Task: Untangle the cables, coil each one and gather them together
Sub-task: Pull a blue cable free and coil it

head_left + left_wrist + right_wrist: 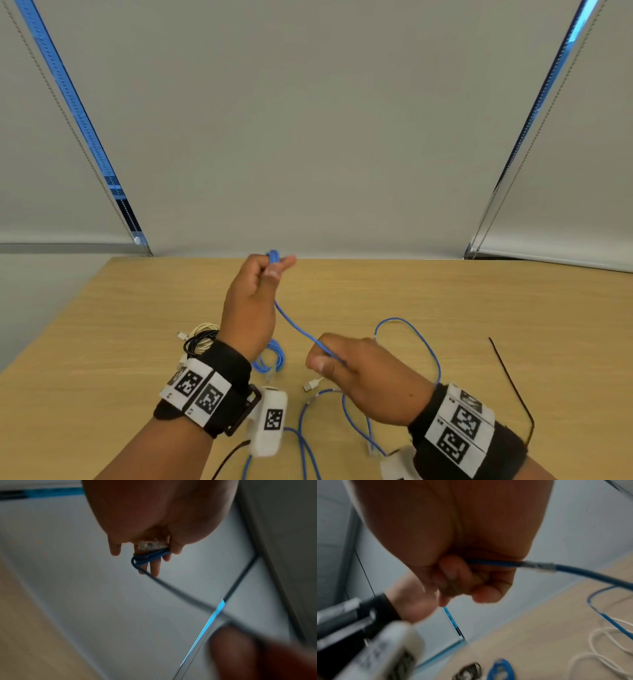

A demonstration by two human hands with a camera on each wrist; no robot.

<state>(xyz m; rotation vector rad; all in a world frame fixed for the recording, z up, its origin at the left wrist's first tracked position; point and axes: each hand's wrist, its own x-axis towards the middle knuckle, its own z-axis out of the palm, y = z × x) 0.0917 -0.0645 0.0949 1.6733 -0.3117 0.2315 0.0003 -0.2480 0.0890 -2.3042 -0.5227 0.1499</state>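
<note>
My left hand (272, 270) is raised above the far part of the table and holds a few turns of a blue cable (296, 329) wound round its fingers (155, 566). A clear plug (150, 545) sits against the palm. From there the cable slants down to my right hand (329, 359), which grips the strand in a fist (471, 577). Past the right hand, the cable's slack (423, 342) lies in loose loops on the wooden table (376, 287). A clear-wrapped patch (537, 565) marks the cable near that fist.
A small coiled blue cable (272, 359) lies between my wrists. A coiled bundle of white and black cable (202, 337) sits left of my left wrist. A white plug (310, 385) lies by the right hand, with white cable loops (607, 642) nearby. A thin black strip (510, 383) lies at the right.
</note>
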